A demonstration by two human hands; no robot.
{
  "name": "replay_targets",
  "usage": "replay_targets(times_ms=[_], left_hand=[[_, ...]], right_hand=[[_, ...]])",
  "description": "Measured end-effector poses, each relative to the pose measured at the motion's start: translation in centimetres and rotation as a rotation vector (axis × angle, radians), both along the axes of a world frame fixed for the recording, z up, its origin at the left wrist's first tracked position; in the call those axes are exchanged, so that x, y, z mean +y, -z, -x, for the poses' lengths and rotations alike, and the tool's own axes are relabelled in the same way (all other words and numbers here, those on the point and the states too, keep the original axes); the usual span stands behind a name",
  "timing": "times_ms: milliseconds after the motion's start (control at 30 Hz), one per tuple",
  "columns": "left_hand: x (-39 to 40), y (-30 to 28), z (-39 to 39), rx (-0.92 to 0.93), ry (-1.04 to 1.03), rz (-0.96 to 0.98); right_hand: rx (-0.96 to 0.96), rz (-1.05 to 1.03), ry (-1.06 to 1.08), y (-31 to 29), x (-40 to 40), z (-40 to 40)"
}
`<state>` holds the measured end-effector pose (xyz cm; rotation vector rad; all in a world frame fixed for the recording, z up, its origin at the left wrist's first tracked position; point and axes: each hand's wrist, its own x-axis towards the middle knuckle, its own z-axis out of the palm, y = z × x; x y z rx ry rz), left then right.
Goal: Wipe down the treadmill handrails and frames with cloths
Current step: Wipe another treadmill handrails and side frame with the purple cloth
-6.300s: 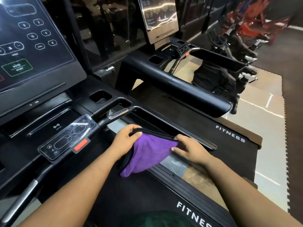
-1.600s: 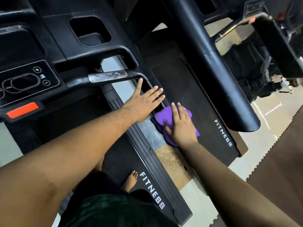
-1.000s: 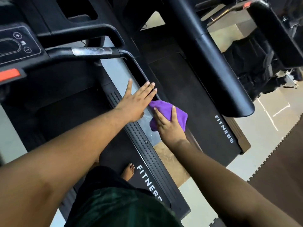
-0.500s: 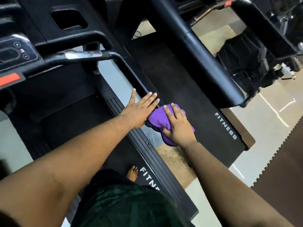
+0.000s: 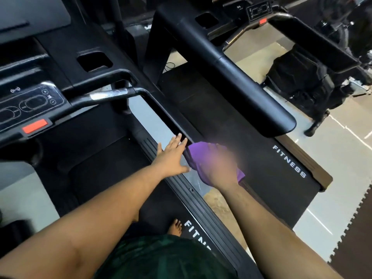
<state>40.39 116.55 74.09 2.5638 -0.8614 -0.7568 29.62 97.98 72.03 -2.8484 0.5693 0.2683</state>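
Nearest my camera I see a dark green garment (image 5: 161,258) and a bare foot (image 5: 175,228) standing on the treadmill deck (image 5: 112,178), next to the side rail (image 5: 193,210) with white lettering. Further out, my left hand (image 5: 171,158) lies flat with straight fingers, pressing on the end of the black handrail (image 5: 167,117) where it meets the rail. Just beside it, touching, my right hand (image 5: 219,168) lies on top of the purple cloth (image 5: 196,156) at the handrail's end (the hand is motion-blurred, so I cannot tell whether its fingers curl around the cloth or lie flat). Beyond, the control panel (image 5: 30,105) with its red button (image 5: 35,125) sits upper left, and a neighbouring treadmill's thick handrail (image 5: 251,93) crosses the upper right.
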Motion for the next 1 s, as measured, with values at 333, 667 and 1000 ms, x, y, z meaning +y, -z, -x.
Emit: replay_targets(times_ms=[333, 667, 1000], left_hand=[[1.3, -2.7, 0.1, 0.503, -0.558, 0.584], [10.5, -7.7, -7.6, 0.441, -0.472, 0.720], [21.2, -7.3, -15.3, 0.114, -0.510, 0.453]], right_hand=[[-0.265, -0.146, -0.164, -4.0, 3.7, -1.8], [-0.257, -0.613, -0.287, -5.9, 8.0, -11.5], [-0.271, -0.602, -0.356, -6.6, 14.7, -21.2]])
